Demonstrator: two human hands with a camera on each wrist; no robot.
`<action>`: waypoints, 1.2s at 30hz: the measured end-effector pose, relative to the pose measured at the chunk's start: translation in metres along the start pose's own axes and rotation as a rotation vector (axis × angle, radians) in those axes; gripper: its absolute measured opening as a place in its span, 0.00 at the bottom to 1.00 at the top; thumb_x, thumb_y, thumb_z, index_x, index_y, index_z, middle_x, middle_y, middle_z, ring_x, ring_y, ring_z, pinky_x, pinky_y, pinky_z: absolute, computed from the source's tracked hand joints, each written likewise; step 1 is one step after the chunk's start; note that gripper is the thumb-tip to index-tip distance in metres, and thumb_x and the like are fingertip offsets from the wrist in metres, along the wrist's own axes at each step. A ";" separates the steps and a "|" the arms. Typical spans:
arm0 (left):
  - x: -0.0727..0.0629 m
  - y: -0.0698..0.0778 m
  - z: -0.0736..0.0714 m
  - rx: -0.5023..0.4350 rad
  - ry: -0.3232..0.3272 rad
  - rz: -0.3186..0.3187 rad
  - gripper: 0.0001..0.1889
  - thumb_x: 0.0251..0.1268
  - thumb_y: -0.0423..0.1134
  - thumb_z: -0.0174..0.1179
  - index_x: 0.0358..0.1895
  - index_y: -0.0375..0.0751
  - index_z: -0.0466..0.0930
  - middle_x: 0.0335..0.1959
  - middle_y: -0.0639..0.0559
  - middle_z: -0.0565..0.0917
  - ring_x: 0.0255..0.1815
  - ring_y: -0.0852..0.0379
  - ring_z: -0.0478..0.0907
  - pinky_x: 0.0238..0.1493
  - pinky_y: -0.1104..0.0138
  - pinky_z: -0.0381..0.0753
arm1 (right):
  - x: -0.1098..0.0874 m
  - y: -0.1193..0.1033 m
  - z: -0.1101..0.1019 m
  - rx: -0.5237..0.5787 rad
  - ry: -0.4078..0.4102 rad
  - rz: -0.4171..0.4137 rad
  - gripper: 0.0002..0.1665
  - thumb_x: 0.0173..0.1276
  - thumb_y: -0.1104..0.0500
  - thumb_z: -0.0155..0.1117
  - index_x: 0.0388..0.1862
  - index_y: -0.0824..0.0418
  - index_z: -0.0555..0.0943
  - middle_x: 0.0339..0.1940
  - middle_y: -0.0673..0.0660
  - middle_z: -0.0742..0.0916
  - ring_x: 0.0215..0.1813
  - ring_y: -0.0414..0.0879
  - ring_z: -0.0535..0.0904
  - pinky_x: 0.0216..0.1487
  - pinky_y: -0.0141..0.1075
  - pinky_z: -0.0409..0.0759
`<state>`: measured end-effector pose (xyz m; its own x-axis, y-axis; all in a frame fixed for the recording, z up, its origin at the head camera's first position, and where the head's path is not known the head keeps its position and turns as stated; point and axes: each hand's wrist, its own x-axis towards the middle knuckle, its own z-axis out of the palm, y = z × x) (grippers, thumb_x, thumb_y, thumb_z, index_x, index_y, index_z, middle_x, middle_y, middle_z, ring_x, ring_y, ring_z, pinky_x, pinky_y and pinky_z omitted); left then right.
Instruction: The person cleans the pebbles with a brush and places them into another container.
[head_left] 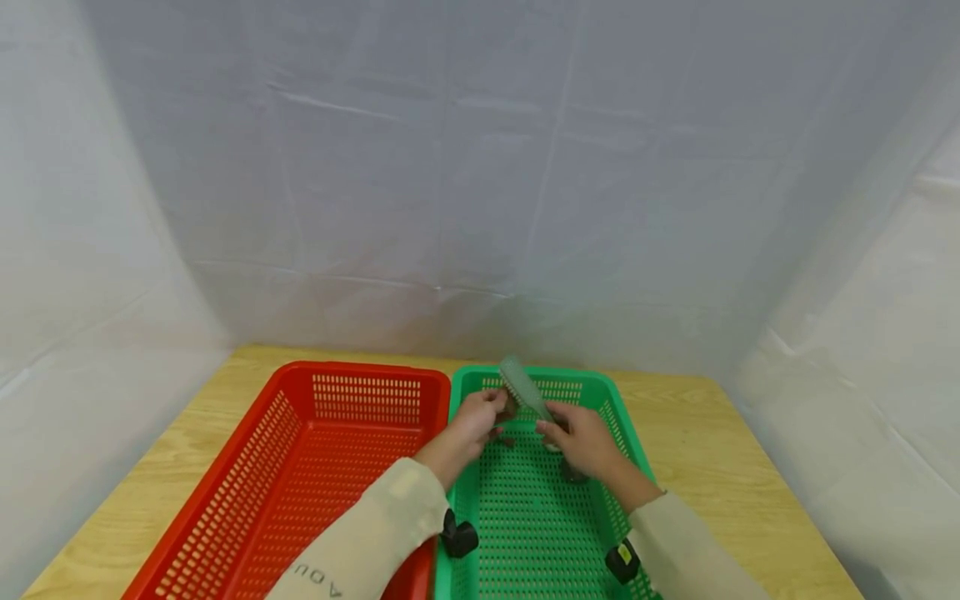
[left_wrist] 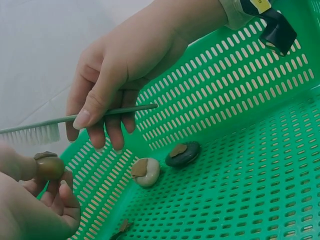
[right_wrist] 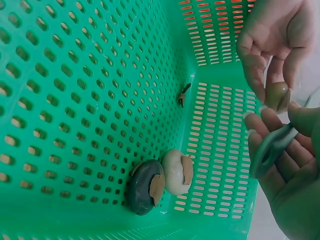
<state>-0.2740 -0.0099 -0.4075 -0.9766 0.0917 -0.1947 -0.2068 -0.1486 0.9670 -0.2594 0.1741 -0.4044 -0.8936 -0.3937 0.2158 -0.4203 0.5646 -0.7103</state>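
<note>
Your two pale sleeves (head_left: 367,537) come in closest, the left one marked with dark letters, each wrist wearing a small black camera (head_left: 460,537). Beyond them your left hand (head_left: 471,419) pinches a round olive-brown stone (left_wrist: 50,169) with a brown patch on it, held up above the floor of the green basket (head_left: 459,385) near its far end. Your right hand (head_left: 587,440) grips the handle of a grey-green brush (head_left: 527,390), its bristles facing that stone; you can't tell whether they touch it. Below your right hand, on the basket floor, a white stone (left_wrist: 151,177) and a dark stone (left_wrist: 186,159) lie side by side, each carrying a brown patch. A small dark piece (right_wrist: 183,97) sits apart from them, near the far wall. To your left, the red basket (head_left: 367,367) stands right beside the green one on the wooden table (head_left: 682,417), with pale sheeting (head_left: 480,183) behind.
</note>
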 end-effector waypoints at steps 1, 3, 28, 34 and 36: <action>0.001 -0.001 0.000 0.001 -0.004 0.001 0.17 0.78 0.36 0.45 0.59 0.26 0.72 0.41 0.46 0.81 0.45 0.53 0.78 0.37 0.68 0.73 | 0.000 0.000 0.000 -0.001 -0.001 -0.001 0.23 0.71 0.61 0.61 0.62 0.69 0.75 0.42 0.62 0.87 0.36 0.45 0.86 0.36 0.34 0.83; 0.001 -0.002 0.000 0.004 -0.015 0.007 0.17 0.78 0.36 0.45 0.59 0.26 0.72 0.39 0.47 0.82 0.43 0.54 0.79 0.38 0.68 0.74 | -0.001 0.001 0.001 -0.010 -0.005 -0.001 0.21 0.71 0.60 0.61 0.60 0.67 0.77 0.41 0.61 0.88 0.35 0.45 0.85 0.36 0.34 0.82; 0.003 -0.001 0.001 0.011 0.014 -0.029 0.16 0.77 0.31 0.40 0.58 0.25 0.71 0.47 0.41 0.79 0.45 0.52 0.77 0.28 0.74 0.68 | 0.001 -0.001 -0.002 -0.040 0.005 0.097 0.13 0.70 0.64 0.61 0.49 0.69 0.82 0.30 0.60 0.87 0.29 0.45 0.84 0.32 0.36 0.82; 0.001 0.001 0.001 -0.020 0.023 -0.027 0.16 0.76 0.30 0.39 0.57 0.24 0.71 0.45 0.41 0.78 0.43 0.51 0.78 0.25 0.75 0.66 | 0.000 -0.003 -0.002 -0.094 0.097 0.145 0.11 0.70 0.63 0.61 0.46 0.69 0.82 0.30 0.56 0.88 0.30 0.44 0.84 0.32 0.38 0.81; 0.000 0.001 0.001 -0.013 0.014 -0.024 0.17 0.79 0.32 0.39 0.60 0.24 0.70 0.47 0.40 0.78 0.45 0.50 0.77 0.26 0.75 0.67 | -0.001 -0.003 -0.002 -0.114 0.103 0.126 0.13 0.70 0.62 0.61 0.49 0.68 0.82 0.31 0.56 0.88 0.31 0.44 0.84 0.32 0.39 0.81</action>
<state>-0.2740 -0.0090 -0.4063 -0.9720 0.0819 -0.2201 -0.2307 -0.1590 0.9599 -0.2579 0.1740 -0.4006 -0.9492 -0.2420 0.2013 -0.3141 0.6853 -0.6571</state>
